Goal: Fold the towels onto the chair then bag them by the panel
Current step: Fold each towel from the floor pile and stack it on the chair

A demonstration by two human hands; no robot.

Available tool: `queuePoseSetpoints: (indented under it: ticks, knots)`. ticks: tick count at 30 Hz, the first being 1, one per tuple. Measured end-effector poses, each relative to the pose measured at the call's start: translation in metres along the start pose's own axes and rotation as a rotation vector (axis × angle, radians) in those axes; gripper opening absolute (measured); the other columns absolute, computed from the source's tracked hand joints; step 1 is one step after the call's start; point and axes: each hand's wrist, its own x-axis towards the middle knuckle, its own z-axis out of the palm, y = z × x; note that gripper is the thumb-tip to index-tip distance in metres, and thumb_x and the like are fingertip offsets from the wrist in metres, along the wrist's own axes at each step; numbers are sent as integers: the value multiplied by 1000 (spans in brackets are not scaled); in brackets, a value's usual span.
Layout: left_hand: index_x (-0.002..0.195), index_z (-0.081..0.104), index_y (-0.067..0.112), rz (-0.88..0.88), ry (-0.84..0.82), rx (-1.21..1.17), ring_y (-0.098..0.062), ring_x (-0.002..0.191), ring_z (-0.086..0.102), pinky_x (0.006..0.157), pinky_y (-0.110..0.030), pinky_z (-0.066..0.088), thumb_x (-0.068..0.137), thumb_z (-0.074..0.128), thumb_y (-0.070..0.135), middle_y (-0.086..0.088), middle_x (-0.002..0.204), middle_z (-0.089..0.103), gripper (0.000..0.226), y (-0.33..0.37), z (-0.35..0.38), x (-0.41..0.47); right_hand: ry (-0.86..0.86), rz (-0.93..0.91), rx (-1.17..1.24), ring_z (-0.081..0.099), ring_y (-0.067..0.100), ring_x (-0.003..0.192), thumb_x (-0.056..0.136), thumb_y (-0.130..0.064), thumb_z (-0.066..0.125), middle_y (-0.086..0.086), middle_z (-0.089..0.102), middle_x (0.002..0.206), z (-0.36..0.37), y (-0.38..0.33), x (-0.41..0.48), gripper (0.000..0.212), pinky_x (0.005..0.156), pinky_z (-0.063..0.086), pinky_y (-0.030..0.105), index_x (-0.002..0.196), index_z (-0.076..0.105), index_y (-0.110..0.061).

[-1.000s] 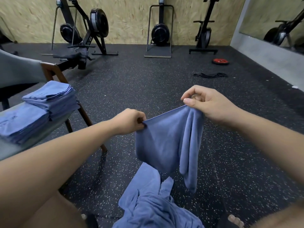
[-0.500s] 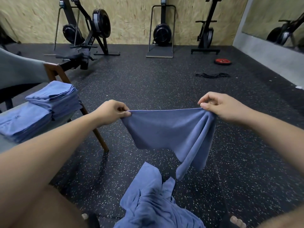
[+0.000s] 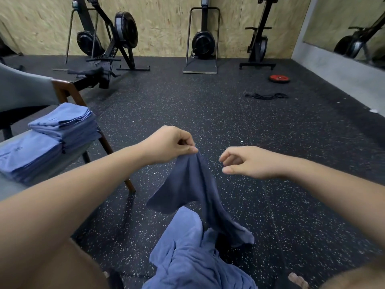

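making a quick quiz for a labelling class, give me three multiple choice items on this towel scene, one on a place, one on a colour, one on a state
1. Where do the folded towels lie?
A. on the chair
B. on the floor
C. on a rowing machine

2. What colour is the weight plate on the floor?
A. blue
B. yellow
C. red

3. How is the hanging towel held?
A. by both hands
B. by the left hand alone
C. by the right hand alone

Key: 1 A, the stacks sit on the seat; 2 C, its face is red; 3 B, the left hand pinches it while the right hand is open and apart.
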Motion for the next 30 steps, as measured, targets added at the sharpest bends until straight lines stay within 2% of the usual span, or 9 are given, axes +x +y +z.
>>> queuePoseSetpoints:
  ticks: [4,5,7,10,14,18,24,27,30]
  knots:
    - [88,79,29,89,-50,-35,0,63,55,59,-13,39,94,81,41,14,71,70,14,25,10,1,59,-79,87,62,1,125,94,-52,78,-14,66,136,19,-16,5,49,109,48,30,137,57,-38]
    - [88,79,29,103,-51,-51,0,61,54,59,-15,39,93,81,41,13,71,70,14,30,12,1,71,-94,105,62,1,122,93,-52,78,-14,67,132,23,-19,7,45,107,49,32,131,59,-37]
    - [86,78,28,129,-43,-90,-1,62,53,60,-18,40,91,84,41,12,74,71,15,38,15,0,118,-150,143,61,1,96,95,-46,76,-15,70,106,29,-22,11,25,91,52,36,108,62,-30]
    - [85,75,25,136,7,-200,0,62,51,60,-19,39,89,87,38,12,73,69,18,46,18,-1,167,-233,236,45,3,69,102,-30,72,-18,56,76,30,-25,12,17,67,40,31,94,63,-18]
    - [91,66,19,73,33,-508,-11,69,49,65,-33,39,88,89,39,12,73,62,31,41,23,-2,252,-266,298,34,9,65,104,-31,69,-7,41,71,24,-27,9,39,58,29,33,82,51,-5]
    - [101,64,9,13,-76,-693,-14,77,52,72,-35,40,80,96,34,6,82,64,46,33,29,-7,332,-295,314,37,11,68,100,-41,65,-1,49,74,15,-26,8,42,61,30,36,94,67,0]
    - [89,62,7,-36,-172,-623,-10,69,47,64,-27,37,86,92,24,5,76,57,35,25,39,-10,419,-325,402,42,7,65,108,-24,64,-5,59,71,-4,-24,3,23,60,34,25,94,69,-7]
    - [89,58,1,-33,-197,-543,-12,70,41,64,-32,30,89,89,31,4,75,49,43,17,43,-9,461,-331,431,41,2,63,108,-22,64,-7,58,72,-12,-23,1,22,58,33,18,95,70,-5]
    - [86,58,5,-47,-186,-458,-13,67,39,64,-34,29,90,88,34,5,71,49,42,1,43,-5,517,-327,457,41,8,64,108,-26,65,-1,58,74,-23,-17,1,22,58,33,22,96,71,-8]
